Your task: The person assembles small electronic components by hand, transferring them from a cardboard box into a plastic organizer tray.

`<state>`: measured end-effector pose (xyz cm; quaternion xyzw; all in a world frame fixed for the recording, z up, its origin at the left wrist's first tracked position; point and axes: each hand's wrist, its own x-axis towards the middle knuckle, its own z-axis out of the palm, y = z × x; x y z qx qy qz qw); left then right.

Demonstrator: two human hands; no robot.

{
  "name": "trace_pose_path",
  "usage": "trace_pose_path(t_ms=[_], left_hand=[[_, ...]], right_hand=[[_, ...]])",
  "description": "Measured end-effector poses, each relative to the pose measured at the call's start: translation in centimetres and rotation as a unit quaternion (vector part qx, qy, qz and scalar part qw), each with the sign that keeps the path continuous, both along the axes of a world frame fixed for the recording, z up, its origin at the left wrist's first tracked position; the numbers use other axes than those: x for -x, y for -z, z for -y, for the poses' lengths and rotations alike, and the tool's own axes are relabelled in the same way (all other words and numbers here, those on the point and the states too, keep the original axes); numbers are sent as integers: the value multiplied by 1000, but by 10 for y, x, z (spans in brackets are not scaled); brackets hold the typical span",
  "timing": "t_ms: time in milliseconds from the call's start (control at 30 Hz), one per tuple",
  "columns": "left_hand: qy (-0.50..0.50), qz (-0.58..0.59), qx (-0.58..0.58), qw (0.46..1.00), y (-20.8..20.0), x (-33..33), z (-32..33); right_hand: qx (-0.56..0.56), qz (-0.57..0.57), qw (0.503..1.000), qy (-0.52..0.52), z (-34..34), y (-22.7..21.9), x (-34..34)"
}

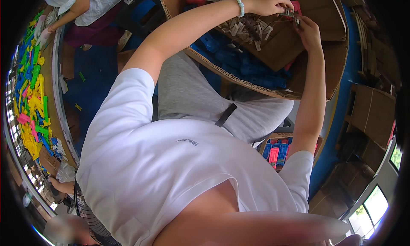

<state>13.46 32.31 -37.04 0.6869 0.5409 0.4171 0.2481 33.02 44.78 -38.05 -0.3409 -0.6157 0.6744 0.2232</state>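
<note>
Over a large open cardboard box [256, 81], my left hand [270, 3] pinches a small greenish circuit board [288, 13] with thin wires. My right hand [308, 32] is closed at the other end of the same board, fingertips beside a small dark part. Below the hands, a bundle of white connectors [239, 29] on wires lies on a cardboard flap. Blue plastic pieces [226, 56] fill the box's near side, and a red piece [296, 7] shows just behind the board. A pale beaded bracelet [240, 6] circles my left wrist.
At the left, a long table carries a heap of yellow, green, blue and pink plastic parts [34, 113]; a person's gloved hand [42, 36] rests there. A box of blue and red pieces [274, 155] stands by my right arm. Stacked cartons [371, 113] line the right side.
</note>
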Motion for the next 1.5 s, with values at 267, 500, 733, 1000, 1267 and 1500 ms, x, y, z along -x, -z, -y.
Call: trace_pose_path(t_ms=[267, 500, 733, 1000, 1267, 1500], left_hand=[[18, -55, 42, 997, 24, -6, -12], [35, -43, 38, 998, 33, -7, -20], [18, -50, 12, 999, 35, -11, -11], [33, -26, -90, 995, 36, -16, -5], [29, 42, 120, 991, -8, -24, 11], [85, -57, 74, 992, 27, -11, -6]], right_hand=[[4, -37, 999, -32, 32, -23, -17], [25, -80, 996, -12, 22, -2, -24], [61, -128, 989, 41, 15, -2, -22], [143, -120, 982, 26, 4, 15, -20], [-41, 198, 974, 105, 9, 10, -55], [12, -76, 996, -35, 23, 1, -25]])
